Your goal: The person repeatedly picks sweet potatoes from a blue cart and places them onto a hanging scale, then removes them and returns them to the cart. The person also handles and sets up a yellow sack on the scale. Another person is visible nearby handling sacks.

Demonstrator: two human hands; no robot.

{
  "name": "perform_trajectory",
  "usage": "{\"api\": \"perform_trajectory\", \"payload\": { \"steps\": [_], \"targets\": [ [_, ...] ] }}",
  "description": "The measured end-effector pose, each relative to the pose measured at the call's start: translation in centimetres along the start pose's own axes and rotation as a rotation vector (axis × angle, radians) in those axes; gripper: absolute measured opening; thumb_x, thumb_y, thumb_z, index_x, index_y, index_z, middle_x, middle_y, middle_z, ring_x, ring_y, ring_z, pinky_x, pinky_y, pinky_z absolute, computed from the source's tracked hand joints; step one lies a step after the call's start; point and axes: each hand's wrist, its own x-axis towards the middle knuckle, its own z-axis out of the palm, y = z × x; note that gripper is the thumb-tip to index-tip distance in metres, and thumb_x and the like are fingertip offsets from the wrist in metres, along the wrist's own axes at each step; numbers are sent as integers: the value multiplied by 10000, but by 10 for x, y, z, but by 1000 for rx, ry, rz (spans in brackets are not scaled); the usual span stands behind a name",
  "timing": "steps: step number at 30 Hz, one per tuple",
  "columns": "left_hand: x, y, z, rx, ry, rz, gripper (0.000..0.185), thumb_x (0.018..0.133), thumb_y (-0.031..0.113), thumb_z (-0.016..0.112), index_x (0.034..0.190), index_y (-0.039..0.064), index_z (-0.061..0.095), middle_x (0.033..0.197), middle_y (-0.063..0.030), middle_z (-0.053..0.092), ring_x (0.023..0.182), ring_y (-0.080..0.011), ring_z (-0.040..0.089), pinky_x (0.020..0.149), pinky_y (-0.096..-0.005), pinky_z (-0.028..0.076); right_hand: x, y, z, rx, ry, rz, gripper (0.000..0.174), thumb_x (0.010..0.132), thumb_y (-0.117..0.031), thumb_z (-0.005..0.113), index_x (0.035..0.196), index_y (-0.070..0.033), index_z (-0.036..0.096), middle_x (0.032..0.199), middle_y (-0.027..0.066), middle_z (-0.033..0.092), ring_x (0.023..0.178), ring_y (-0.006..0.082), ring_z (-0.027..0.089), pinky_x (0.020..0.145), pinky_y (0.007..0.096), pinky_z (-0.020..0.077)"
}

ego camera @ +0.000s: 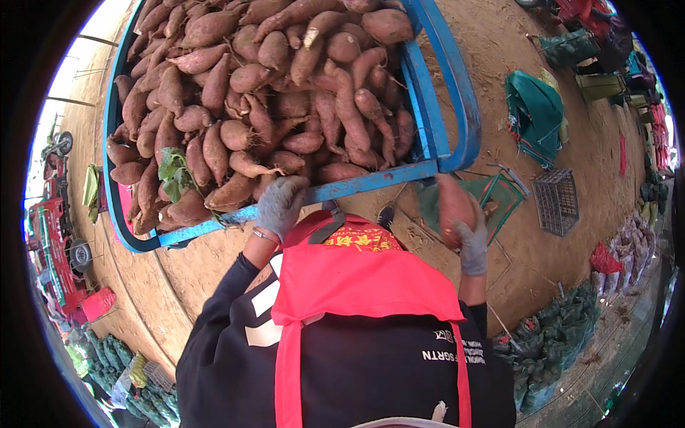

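Note:
A large reddish sweet potato (455, 206) is held in my right hand (473, 246), which wears a grey work glove. Under it, partly hidden, a green mesh bag (497, 200) hangs on a thin metal frame. My left hand (279, 208), gloved too, is at the near rail (374, 180) of a blue metal cart; its fingers look curled, but whether they grip the rail or a root is hidden. A deep heap of sweet potatoes (257, 107) fills the cart. A green leafy sprig (174, 174) lies on the heap's near left part.
Right of the cart's curved blue handle (465, 107), folded green mesh bags (535, 115) lie on the dirt ground. A black plastic crate (556, 202) stands close by. Filled green bags (556, 342) line the lower right. A red vehicle (53, 241) is at the far left.

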Motion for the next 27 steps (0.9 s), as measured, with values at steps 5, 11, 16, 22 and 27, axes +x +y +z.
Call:
{"api": "perform_trajectory", "payload": {
  "steps": [5, 11, 16, 22, 27],
  "targets": [
    [49, 35, 22, 79, -212, 69, 253, 917, 162, 676, 1166, 113, 680, 1024, -134, 673, 980, -377, 642, 845, -472, 523, -26, 165, -110, 51, 540, 167, 710, 874, -194, 763, 1497, -23, 470, 1461, 150, 536, 1306, 254, 533, 1090, 374, 446],
    [130, 26, 69, -402, -931, -42, 396, 957, 111, 671, 1346, 46, 642, 1333, -116, 674, 1207, -228, 626, 1039, -364, 495, -22, 277, -150, -146, 231, 380, 492, 942, -189, 705, 1369, 26, 590, 1283, 150, 665, 1156, 236, 635, 1004, 364, 512],
    [160, 18, 100, 358, -956, 392, 363, 954, 242, 582, 1249, 57, 684, 1199, -212, 707, 1076, -374, 684, 917, -453, 542, -27, 186, -114, -372, 163, 273, 362, 947, -264, 659, 1203, -14, 711, 1190, 158, 724, 1128, 260, 674, 1008, 380, 513],
    [178, 77, 122, 467, -1243, 411, 585, 822, 556, 730, 1195, 105, 721, 1133, -204, 727, 1077, -397, 682, 900, -495, 545, -45, 193, -121, -439, 243, 184, 352, 916, -265, 655, 1179, -36, 702, 1127, 218, 719, 1105, 376, 679, 959, 432, 523],
    [202, 32, 121, 691, -1263, 598, 593, 813, 568, 734, 1196, 115, 725, 1152, -194, 726, 1097, -391, 677, 918, -493, 538, -86, 199, -106, -333, 396, 305, 370, 919, -280, 653, 1211, -56, 697, 1153, 224, 710, 1129, 367, 673, 957, 434, 528]
  ]
}}
